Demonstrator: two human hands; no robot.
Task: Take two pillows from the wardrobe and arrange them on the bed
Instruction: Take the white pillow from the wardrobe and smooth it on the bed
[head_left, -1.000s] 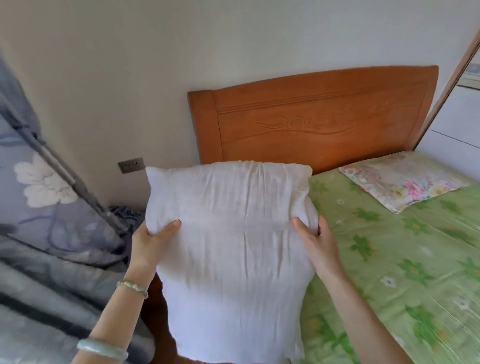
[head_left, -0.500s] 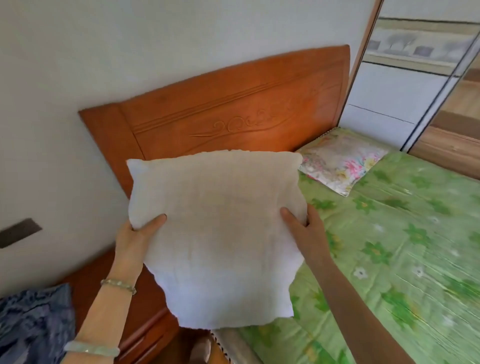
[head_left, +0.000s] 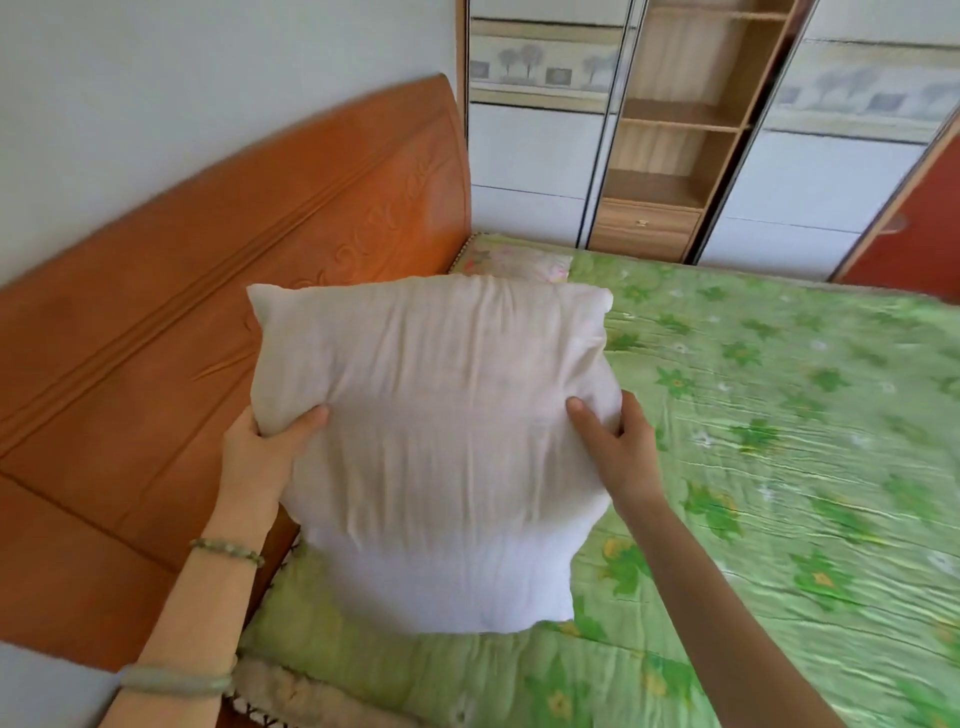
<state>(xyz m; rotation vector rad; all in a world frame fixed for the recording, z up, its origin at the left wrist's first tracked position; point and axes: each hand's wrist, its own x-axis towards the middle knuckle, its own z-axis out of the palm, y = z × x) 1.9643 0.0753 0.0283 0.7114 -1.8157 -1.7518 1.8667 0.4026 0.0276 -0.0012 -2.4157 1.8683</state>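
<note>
I hold a plain white pillow upright over the head end of the bed, which has a green flowered cover. My left hand grips the pillow's left edge and my right hand grips its right edge. A second pillow with a floral case lies flat at the far corner of the bed by the headboard, mostly hidden behind the white one. The wardrobe stands beyond the bed with its middle section open.
The orange wooden headboard runs along the wall on the left. The wardrobe's sliding doors stand on either side of open wooden shelves and a drawer. A red door is at the far right.
My view has swung right, bringing the wardrobe into sight. The white pillow has moved from beside the bed to over its head end, and now covers most of the floral pillow.
</note>
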